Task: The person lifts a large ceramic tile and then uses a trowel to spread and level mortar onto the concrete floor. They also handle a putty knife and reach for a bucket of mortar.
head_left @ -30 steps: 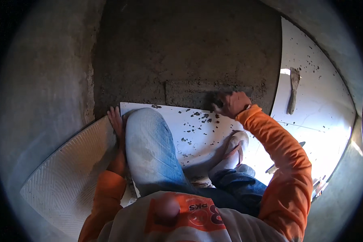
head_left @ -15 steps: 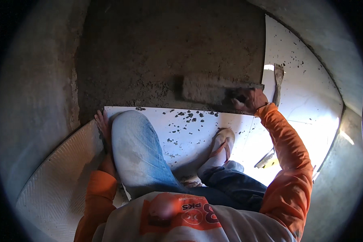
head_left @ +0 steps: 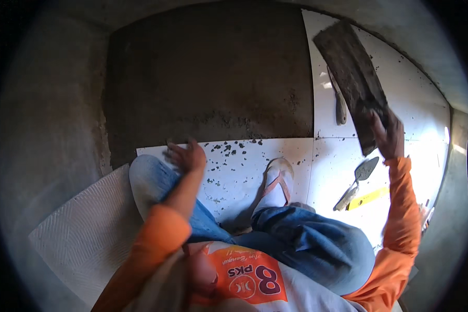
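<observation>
My right hand (head_left: 388,134) grips a long, dirty rectangular float (head_left: 346,62), raised at a slant over the white tiles (head_left: 421,114) on the right and partly covering a putty knife (head_left: 340,112). My left hand (head_left: 188,155), motion-blurred, has its fingers spread beside my bent left knee, near the edge between a white tile strewn with crumbs (head_left: 229,171) and the dark mortar bed (head_left: 203,73) beyond it. Whether it touches either surface, I cannot tell.
A pointed trowel (head_left: 364,171) and a yellow bar (head_left: 368,198) lie on the tiles at right. A tile with a ridged back (head_left: 78,229) is at lower left. Concrete walls (head_left: 52,119) border the floor. My sandalled foot (head_left: 278,182) rests on the middle tile.
My right hand has swept the float off the mortar, up and rightward, turning it nearly upright in the picture. My left hand has left the left tile's edge and moved rightward.
</observation>
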`<state>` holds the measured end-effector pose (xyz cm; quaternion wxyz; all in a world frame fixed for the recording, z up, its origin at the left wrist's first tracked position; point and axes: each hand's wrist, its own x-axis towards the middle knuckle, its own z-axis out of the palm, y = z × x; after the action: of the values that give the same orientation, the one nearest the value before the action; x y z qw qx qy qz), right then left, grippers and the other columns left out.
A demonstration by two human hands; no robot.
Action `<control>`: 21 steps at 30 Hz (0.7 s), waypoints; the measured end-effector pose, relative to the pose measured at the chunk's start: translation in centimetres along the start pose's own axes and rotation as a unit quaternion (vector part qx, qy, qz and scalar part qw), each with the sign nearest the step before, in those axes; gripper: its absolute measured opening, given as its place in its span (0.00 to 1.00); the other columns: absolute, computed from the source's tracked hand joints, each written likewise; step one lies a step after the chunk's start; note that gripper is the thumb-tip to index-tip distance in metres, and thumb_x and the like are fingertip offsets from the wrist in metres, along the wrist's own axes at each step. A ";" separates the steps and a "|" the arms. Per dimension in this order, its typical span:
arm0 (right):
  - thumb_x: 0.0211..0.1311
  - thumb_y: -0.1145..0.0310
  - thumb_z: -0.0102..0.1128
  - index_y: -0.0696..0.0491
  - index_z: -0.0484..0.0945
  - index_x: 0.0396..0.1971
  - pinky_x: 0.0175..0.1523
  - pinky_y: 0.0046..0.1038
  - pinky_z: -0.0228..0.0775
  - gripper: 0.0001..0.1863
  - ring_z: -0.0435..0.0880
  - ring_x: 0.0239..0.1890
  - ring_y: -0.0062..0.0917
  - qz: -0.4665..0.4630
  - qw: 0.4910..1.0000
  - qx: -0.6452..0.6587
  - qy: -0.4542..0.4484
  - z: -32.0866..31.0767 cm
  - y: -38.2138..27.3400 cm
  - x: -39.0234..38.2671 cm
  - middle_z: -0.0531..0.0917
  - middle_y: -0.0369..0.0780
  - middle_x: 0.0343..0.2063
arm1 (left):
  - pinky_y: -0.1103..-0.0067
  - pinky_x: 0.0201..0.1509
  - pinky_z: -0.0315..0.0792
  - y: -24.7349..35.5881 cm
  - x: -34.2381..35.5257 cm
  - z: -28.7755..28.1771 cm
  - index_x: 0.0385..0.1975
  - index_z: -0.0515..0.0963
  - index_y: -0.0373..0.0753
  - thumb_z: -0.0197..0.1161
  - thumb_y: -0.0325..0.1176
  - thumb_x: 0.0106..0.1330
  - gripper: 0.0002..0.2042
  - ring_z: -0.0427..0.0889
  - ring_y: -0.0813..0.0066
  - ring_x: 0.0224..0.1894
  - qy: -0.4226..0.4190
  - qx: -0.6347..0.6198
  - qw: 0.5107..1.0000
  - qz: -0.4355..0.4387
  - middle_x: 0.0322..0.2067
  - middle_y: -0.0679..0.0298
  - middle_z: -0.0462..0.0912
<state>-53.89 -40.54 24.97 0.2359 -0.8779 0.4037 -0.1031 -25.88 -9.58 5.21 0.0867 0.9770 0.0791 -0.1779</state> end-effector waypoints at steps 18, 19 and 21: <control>0.54 0.52 0.58 0.56 0.72 0.37 0.34 0.41 0.73 0.21 0.80 0.27 0.46 -0.056 0.987 -0.005 -0.151 13.5 -4.9 0.5 0.81 0.50 0.24 | 0.67 0.67 0.50 7.2 -0.9 -3.2 0.57 0.63 0.34 0.48 0.40 0.68 0.22 0.56 0.54 0.66 0.029 -0.282 0.822 0.493 0.61 0.48 0.61; 0.55 0.50 0.56 0.55 0.72 0.38 0.34 0.42 0.73 0.22 0.81 0.28 0.46 -0.085 0.975 -0.035 -0.202 15.0 -7.0 1.5 0.81 0.50 0.23 | 0.67 0.67 0.52 4.6 1.9 -5.7 0.55 0.66 0.34 0.49 0.39 0.67 0.20 0.59 0.53 0.64 0.010 -0.220 0.839 0.498 0.58 0.48 0.65; 0.57 0.49 0.51 0.53 0.72 0.42 0.35 0.42 0.74 0.23 0.81 0.27 0.45 -0.165 0.947 -0.057 -0.269 18.8 -9.5 2.6 0.81 0.50 0.23 | 0.66 0.65 0.54 0.0 4.7 -10.6 0.53 0.67 0.33 0.51 0.39 0.66 0.20 0.62 0.52 0.62 0.028 0.001 0.874 0.485 0.56 0.47 0.67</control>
<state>-38.91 -30.96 13.40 0.2652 -0.9393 0.1799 0.1226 -18.04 -6.89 13.25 0.1588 0.8976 -0.4021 -0.0863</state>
